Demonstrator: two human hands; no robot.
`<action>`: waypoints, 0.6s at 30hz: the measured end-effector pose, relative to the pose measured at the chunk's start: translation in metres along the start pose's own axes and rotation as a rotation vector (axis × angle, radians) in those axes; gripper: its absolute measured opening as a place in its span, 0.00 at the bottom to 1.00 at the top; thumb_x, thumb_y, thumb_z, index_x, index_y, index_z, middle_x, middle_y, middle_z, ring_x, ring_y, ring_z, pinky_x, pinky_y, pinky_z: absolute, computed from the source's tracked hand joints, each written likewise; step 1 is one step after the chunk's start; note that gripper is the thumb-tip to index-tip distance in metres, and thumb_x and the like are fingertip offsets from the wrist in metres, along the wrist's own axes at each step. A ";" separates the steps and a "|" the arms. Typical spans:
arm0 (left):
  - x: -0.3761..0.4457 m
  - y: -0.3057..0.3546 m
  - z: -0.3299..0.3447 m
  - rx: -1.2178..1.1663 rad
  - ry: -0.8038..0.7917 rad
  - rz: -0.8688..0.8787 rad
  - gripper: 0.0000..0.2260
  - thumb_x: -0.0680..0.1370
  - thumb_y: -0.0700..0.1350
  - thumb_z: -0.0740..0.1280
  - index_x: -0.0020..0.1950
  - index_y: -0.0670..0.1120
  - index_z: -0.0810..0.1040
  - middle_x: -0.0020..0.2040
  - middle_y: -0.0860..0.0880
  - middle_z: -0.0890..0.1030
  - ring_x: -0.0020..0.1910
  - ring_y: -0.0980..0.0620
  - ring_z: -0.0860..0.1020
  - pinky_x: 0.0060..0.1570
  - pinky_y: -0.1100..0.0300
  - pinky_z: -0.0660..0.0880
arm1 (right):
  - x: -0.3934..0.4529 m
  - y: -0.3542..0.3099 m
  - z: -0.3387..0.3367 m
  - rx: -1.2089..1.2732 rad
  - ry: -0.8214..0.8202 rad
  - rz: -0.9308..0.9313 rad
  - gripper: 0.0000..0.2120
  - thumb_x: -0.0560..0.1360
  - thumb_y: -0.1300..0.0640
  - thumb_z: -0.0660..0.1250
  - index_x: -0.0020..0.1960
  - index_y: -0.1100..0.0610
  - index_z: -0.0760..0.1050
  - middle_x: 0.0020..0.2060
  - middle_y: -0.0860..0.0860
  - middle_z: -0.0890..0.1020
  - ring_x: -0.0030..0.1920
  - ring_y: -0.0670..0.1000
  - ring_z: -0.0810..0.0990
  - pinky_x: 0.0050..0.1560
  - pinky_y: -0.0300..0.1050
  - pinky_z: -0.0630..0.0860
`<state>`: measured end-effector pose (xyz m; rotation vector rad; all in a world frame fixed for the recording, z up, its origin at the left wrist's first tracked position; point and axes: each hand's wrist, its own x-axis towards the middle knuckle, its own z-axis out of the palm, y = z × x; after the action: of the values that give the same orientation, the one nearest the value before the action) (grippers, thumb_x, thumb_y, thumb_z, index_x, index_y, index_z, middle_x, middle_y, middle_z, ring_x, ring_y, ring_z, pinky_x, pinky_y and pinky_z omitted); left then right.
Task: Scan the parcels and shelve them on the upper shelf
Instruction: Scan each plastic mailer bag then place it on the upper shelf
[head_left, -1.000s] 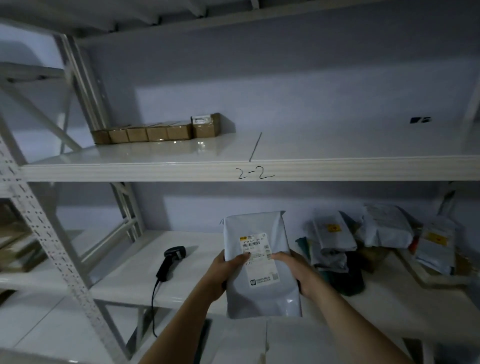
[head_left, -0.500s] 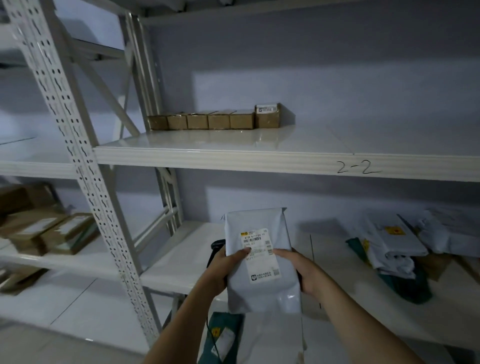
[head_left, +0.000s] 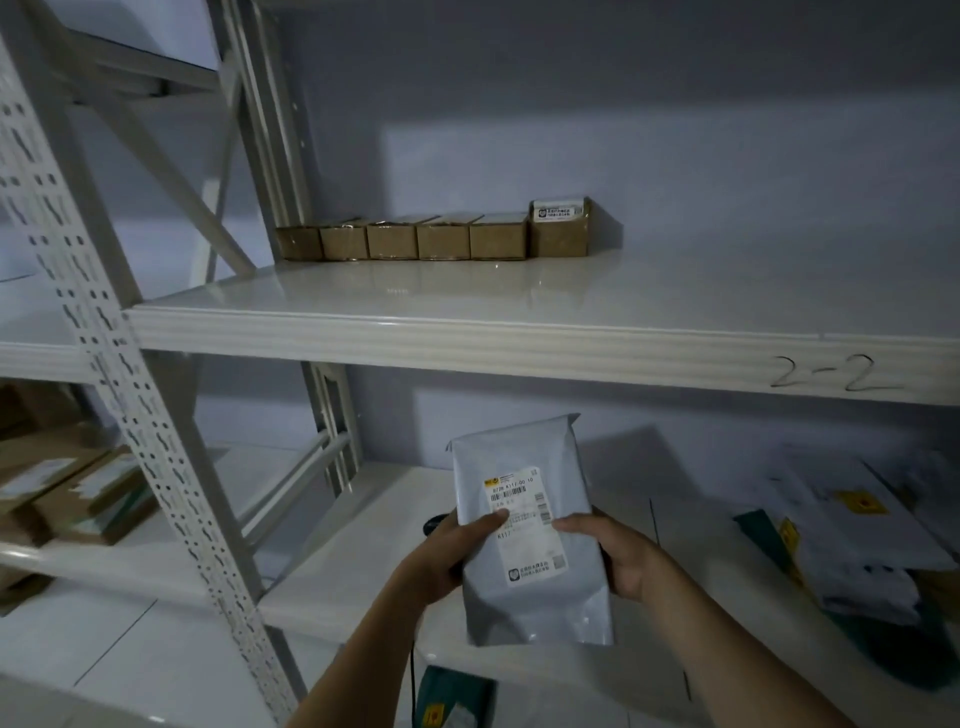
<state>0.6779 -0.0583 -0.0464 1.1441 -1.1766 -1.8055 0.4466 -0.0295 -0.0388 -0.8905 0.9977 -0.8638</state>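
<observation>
A grey plastic parcel (head_left: 524, 467) with a white barcode label stands upright in both my hands, in front of the lower shelf. My left hand (head_left: 447, 556) grips its left edge, thumb on the label. My right hand (head_left: 608, 556) grips its right edge. The upper shelf (head_left: 519, 343), marked "2-2" on its front lip, runs across above the parcel. A row of several small brown boxes (head_left: 431, 241) lines its back left. The black scanner (head_left: 434, 525) peeks out behind my left hand on the lower shelf.
A pile of grey and green parcels (head_left: 852, 540) lies on the lower shelf at the right. A perforated white upright (head_left: 130, 415) stands at the left, with cardboard boxes (head_left: 67, 488) on the neighbouring rack. A green parcel (head_left: 452, 699) lies below.
My view has swung left, so the shelf's "2-2" mark and the parcel pile slid right. Both hands still hold the grey parcel the same way.
</observation>
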 end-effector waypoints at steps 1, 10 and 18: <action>0.010 0.002 -0.003 0.028 0.000 -0.003 0.23 0.74 0.47 0.75 0.66 0.45 0.74 0.57 0.42 0.84 0.56 0.41 0.83 0.58 0.40 0.77 | 0.010 -0.004 -0.007 -0.005 -0.004 0.003 0.32 0.67 0.59 0.75 0.69 0.59 0.73 0.60 0.63 0.83 0.59 0.65 0.83 0.59 0.60 0.79; 0.081 0.026 -0.031 0.256 0.031 -0.051 0.25 0.72 0.55 0.76 0.65 0.48 0.76 0.58 0.47 0.84 0.57 0.46 0.83 0.57 0.46 0.80 | 0.089 -0.041 -0.041 -0.046 0.008 0.032 0.31 0.66 0.61 0.73 0.68 0.58 0.73 0.57 0.62 0.85 0.56 0.62 0.84 0.52 0.56 0.83; 0.119 0.027 -0.068 0.591 0.105 -0.190 0.12 0.74 0.37 0.72 0.56 0.47 0.81 0.48 0.42 0.85 0.44 0.48 0.85 0.46 0.57 0.83 | 0.129 -0.039 -0.050 -0.130 0.101 0.046 0.32 0.65 0.61 0.76 0.68 0.57 0.73 0.57 0.61 0.85 0.58 0.64 0.83 0.63 0.67 0.77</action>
<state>0.6986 -0.1942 -0.0710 1.7083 -1.6414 -1.5406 0.4311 -0.1711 -0.0579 -0.9370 1.1686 -0.8186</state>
